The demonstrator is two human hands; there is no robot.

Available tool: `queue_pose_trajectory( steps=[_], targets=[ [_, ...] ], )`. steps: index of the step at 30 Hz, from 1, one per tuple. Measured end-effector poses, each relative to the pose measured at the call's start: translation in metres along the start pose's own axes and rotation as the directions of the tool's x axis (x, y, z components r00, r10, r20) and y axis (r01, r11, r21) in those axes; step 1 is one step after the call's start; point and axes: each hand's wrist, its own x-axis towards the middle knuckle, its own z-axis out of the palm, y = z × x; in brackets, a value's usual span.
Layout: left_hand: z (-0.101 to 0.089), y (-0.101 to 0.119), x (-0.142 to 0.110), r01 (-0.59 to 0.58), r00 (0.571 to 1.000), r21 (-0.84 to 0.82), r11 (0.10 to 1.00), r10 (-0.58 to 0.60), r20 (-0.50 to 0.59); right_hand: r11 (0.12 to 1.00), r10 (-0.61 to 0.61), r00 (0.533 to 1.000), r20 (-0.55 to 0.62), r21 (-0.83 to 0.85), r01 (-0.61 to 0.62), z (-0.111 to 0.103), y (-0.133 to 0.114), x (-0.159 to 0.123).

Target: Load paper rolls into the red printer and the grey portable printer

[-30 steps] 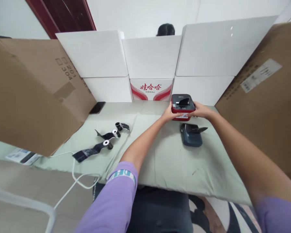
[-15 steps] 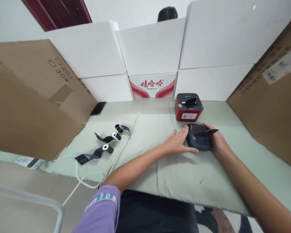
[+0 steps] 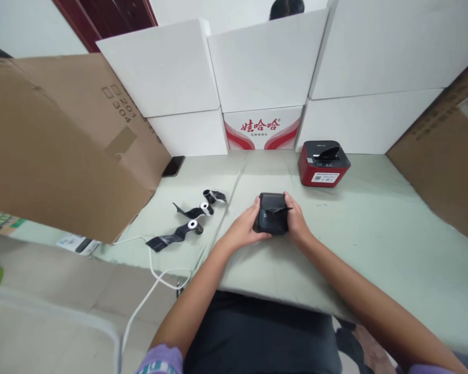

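Observation:
A small black printer (image 3: 273, 222), with a strip of black paper poking out of its top, is on the green cloth in front of me. My left hand (image 3: 246, 224) grips its left side, and my right hand (image 3: 295, 215) wraps its right side; the right fingertips are partly hidden behind it. Farther back on the right stands a red and black printer (image 3: 323, 163), also with black paper sticking out of its slot. Left of my hands lie several partly unrolled black paper rolls (image 3: 187, 229), their white cores showing on two.
White boxes (image 3: 263, 67) form a wall at the back, with cardboard panels (image 3: 74, 156) on the left and right. A phone (image 3: 173, 166) lies near the left panel. A white cable (image 3: 159, 278) hangs over the table's front edge. A person's head shows above the boxes.
Both hands have shifted the black printer to the left, away from the red one and nearer the paper rolls. The camera view has also moved a little.

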Motion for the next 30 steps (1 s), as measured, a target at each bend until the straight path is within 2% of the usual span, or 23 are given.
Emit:
queue_pose_trajectory(
  steps=[3,8,16,24,30],
  targets=[
    [0.002,-0.006,-0.003,0.062,0.998,0.0,0.998,-0.062,0.019,0.995,0.093,0.993,-0.07,-0.018,-0.094,0.007,0.0,-0.007],
    [0.002,-0.001,-0.004,0.143,0.99,0.104,0.984,-0.142,-0.009,0.999,0.046,0.995,-0.087,-0.011,-0.047,-0.001,0.002,-0.014],
    [-0.001,0.002,-0.008,0.158,0.987,0.158,0.975,-0.159,-0.004,0.992,0.118,0.981,-0.154,0.053,-0.111,-0.011,-0.008,-0.014],
    [-0.002,0.005,-0.007,0.154,0.987,0.175,0.972,-0.158,0.01,0.995,0.086,0.989,-0.122,0.07,-0.078,-0.016,-0.002,-0.007],
    [0.0,0.004,-0.007,0.157,0.987,0.17,0.973,-0.159,0.0,0.992,0.108,0.985,-0.137,0.082,-0.097,-0.015,-0.008,-0.009]
  ],
)
